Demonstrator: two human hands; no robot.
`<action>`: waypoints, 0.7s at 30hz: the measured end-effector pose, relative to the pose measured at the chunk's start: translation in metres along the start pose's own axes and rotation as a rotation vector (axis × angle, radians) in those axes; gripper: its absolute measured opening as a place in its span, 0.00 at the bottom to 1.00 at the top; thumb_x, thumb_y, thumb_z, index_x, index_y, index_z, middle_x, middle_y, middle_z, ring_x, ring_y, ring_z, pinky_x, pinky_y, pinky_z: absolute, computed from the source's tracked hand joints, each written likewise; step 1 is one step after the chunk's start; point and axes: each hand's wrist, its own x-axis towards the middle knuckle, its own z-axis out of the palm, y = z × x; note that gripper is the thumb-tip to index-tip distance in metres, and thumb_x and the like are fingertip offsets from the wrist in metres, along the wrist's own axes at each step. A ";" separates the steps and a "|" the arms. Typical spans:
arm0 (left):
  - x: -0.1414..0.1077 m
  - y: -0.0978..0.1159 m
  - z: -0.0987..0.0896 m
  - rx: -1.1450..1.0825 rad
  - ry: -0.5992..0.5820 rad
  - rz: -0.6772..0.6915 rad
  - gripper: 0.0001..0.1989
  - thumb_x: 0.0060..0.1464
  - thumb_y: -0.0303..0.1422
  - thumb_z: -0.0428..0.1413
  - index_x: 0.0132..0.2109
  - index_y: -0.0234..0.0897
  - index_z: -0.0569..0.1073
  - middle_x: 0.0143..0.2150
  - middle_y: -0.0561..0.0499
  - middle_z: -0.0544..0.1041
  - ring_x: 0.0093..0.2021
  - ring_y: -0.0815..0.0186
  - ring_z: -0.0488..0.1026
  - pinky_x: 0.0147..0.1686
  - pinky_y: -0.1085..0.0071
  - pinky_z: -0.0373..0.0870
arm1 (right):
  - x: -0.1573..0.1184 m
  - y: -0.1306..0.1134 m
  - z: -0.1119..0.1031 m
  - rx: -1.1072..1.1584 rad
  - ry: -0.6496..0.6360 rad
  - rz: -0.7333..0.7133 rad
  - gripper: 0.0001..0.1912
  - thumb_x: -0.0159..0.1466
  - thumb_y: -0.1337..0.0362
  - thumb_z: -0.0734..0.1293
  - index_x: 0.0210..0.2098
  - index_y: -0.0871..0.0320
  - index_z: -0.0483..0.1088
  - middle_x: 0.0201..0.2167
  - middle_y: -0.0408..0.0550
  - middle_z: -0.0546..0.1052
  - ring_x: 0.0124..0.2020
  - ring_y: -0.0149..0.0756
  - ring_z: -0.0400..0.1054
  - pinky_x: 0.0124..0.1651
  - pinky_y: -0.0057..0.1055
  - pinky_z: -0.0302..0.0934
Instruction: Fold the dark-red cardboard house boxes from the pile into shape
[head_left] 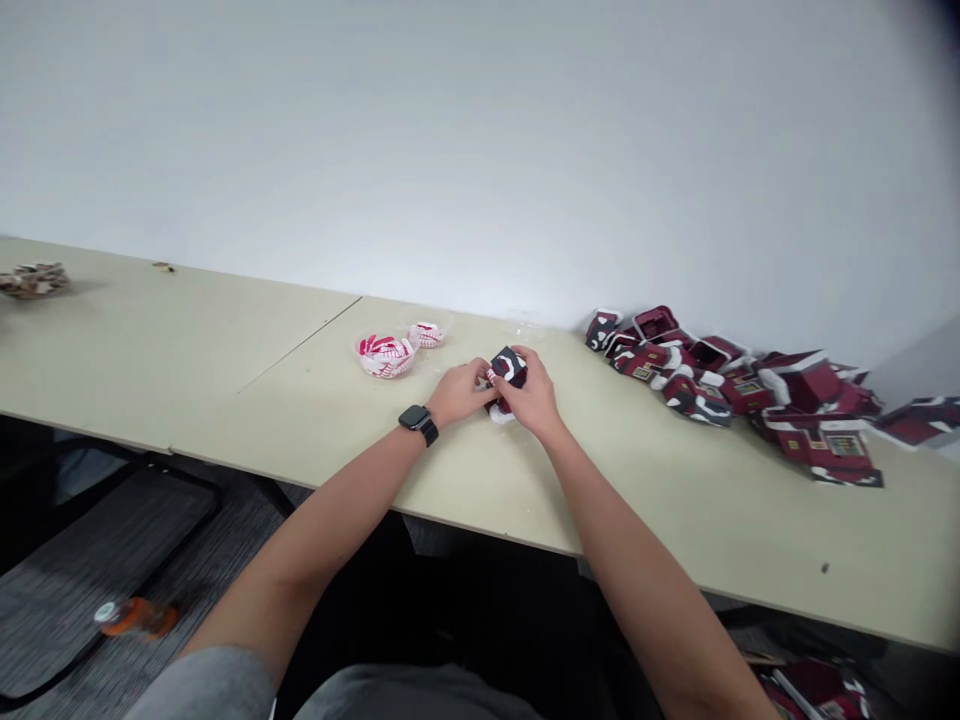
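Note:
Over the middle of the table I hold a small dark-red toy house (508, 366) with a dark roof and white snow-like trim. My right hand (534, 394) is closed around its right side, thumb across the front. My left hand (456, 393), with a black watch on the wrist, pinches a tiny red-and-white striped piece (491, 377) against the house's left side; the fingers partly hide it. Left of my hands stand a clear bowl (385, 355) of red-and-white pieces and a smaller clear cup (427, 333) with similar pieces.
Several similar houses (806, 385) lie heaped on the right of the table (600, 460). A clear lid (525, 326) lies near the wall. Brown pieces (36, 280) are at the far left. On the floor are an orange bottle (139, 618) and a folding chair (112, 560).

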 end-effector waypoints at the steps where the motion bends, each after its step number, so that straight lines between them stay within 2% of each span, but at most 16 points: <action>1: 0.000 0.000 0.000 0.003 -0.001 -0.009 0.15 0.57 0.41 0.60 0.48 0.40 0.75 0.45 0.46 0.83 0.46 0.55 0.80 0.48 0.62 0.75 | 0.001 0.001 0.000 0.002 0.012 0.012 0.31 0.59 0.55 0.71 0.59 0.55 0.68 0.58 0.56 0.76 0.58 0.50 0.69 0.64 0.47 0.61; 11: 0.000 0.000 -0.001 0.018 0.018 0.046 0.13 0.57 0.40 0.60 0.47 0.40 0.75 0.44 0.47 0.83 0.44 0.57 0.81 0.44 0.65 0.75 | -0.001 0.002 0.004 0.000 0.052 0.032 0.30 0.59 0.56 0.70 0.60 0.54 0.68 0.57 0.56 0.77 0.56 0.50 0.71 0.63 0.49 0.63; 16: 0.001 0.000 -0.005 0.005 0.015 0.032 0.17 0.58 0.46 0.61 0.46 0.39 0.75 0.43 0.47 0.84 0.43 0.57 0.81 0.44 0.64 0.74 | 0.003 0.002 -0.003 0.051 0.034 0.108 0.30 0.59 0.55 0.69 0.61 0.53 0.68 0.56 0.53 0.78 0.52 0.48 0.73 0.62 0.48 0.64; 21: 0.003 -0.001 -0.007 -0.042 0.004 0.022 0.20 0.58 0.49 0.62 0.49 0.39 0.76 0.47 0.47 0.84 0.45 0.57 0.80 0.44 0.65 0.73 | 0.005 0.005 -0.004 0.065 0.038 0.115 0.30 0.60 0.53 0.69 0.60 0.52 0.68 0.56 0.52 0.78 0.53 0.49 0.73 0.62 0.49 0.64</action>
